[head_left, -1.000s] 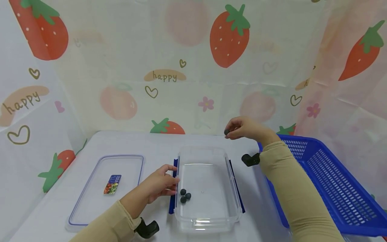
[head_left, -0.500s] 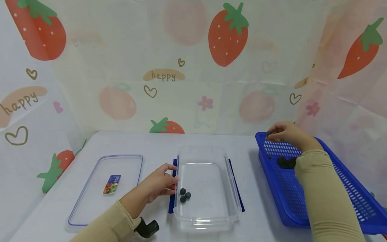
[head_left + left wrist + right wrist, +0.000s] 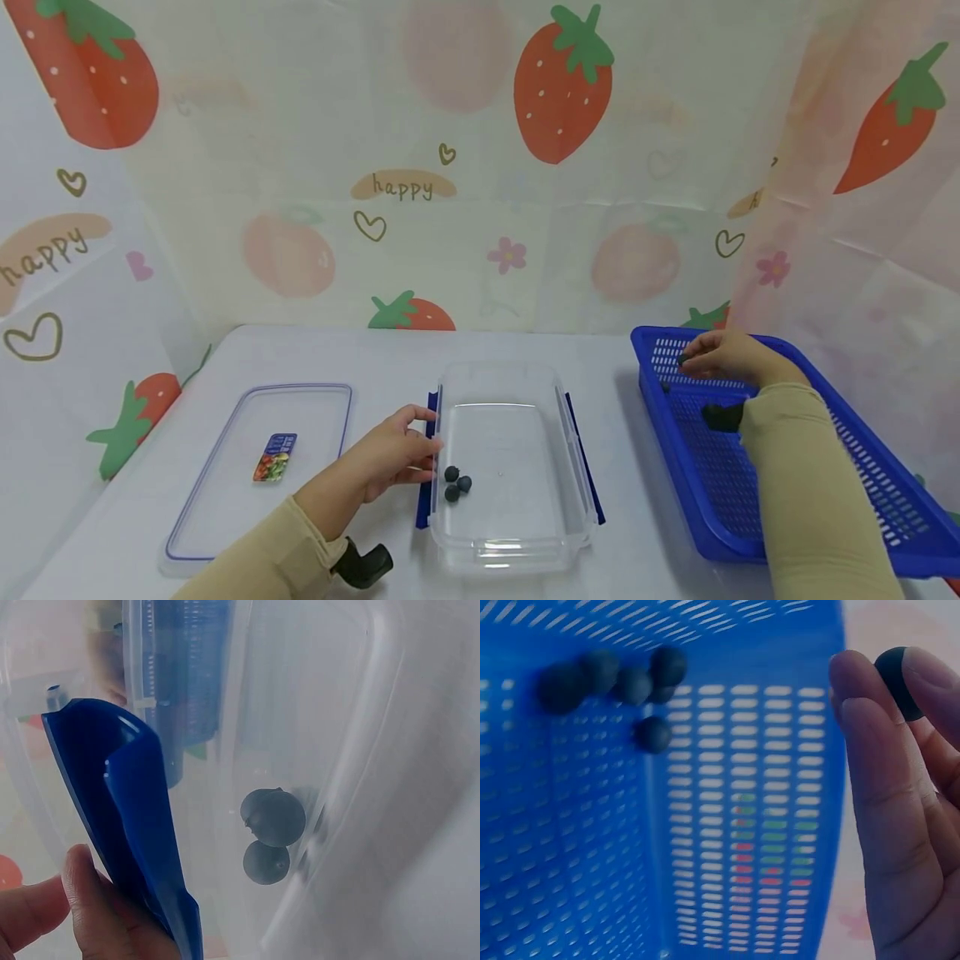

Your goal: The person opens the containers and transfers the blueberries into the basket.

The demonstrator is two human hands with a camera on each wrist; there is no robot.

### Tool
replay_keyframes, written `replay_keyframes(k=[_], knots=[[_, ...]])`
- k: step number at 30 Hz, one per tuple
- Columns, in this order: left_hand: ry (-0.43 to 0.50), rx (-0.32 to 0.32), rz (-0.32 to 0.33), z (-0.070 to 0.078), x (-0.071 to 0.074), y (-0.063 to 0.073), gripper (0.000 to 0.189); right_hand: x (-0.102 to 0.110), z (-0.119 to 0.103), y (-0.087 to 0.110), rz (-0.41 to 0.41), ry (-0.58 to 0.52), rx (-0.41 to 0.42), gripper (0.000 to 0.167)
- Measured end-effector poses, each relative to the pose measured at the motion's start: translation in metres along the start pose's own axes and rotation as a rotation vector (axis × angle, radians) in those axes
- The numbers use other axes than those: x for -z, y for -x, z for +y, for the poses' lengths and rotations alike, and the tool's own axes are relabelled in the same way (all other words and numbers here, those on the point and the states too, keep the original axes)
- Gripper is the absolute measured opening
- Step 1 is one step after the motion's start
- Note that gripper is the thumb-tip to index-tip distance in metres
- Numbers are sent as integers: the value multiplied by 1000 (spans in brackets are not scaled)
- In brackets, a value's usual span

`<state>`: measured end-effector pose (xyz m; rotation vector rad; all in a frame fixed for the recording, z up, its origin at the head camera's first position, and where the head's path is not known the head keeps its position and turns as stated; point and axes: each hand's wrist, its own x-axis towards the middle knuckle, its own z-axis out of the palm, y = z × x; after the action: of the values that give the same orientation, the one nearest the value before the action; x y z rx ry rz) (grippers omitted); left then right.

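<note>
In the head view, my left hand (image 3: 393,454) holds the left side of a clear plastic box (image 3: 517,533) by its blue latch (image 3: 142,817). Inside the box, 3 blueberries (image 3: 452,493) lie together near the left wall. My right hand (image 3: 738,358) is over the far end of a blue slotted basket (image 3: 697,508), pinching one blueberry (image 3: 901,684) between thumb and fingers. Several more blueberries (image 3: 654,735) appear in the basket in the right wrist view. The hand and sleeve hide part of that far end in the head view.
Left of the box, a clear lid (image 3: 217,517) with a blue rim lies flat, bearing a small printed label (image 3: 275,457). All stand on a white-covered table (image 3: 390,358). Behind it hangs a backdrop (image 3: 480,242) printed with fruit. Another blue latch (image 3: 585,458) lines the box's right side.
From behind the box's right side, my right hand has moved right over the basket with the blueberry, then lower. My left hand keeps its place on the box.
</note>
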<state>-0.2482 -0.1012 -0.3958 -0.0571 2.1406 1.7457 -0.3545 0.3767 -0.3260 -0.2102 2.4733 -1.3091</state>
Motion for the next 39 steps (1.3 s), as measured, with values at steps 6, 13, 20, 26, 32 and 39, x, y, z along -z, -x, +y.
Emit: replay_keyframes(k=[6,13,20,26,32,39], knots=[[-7,-5,2,0,0,1,46,-1,7,3,20,62,-33,35],[-7,-3,4,1,0,1,46,4,8,3,33,17,-31,36],[6,2,9,1,-1,2,45,1,-15,1,70,-15,41,43],[11,2,10,1,-1,2,44,-17,-58,-4,64,38,131,39],[11,3,12,1,-1,1,43,-45,-99,-15,33,109,194,32],[15,5,8,0,-1,1,43,-82,-122,-32,-70,172,262,25]])
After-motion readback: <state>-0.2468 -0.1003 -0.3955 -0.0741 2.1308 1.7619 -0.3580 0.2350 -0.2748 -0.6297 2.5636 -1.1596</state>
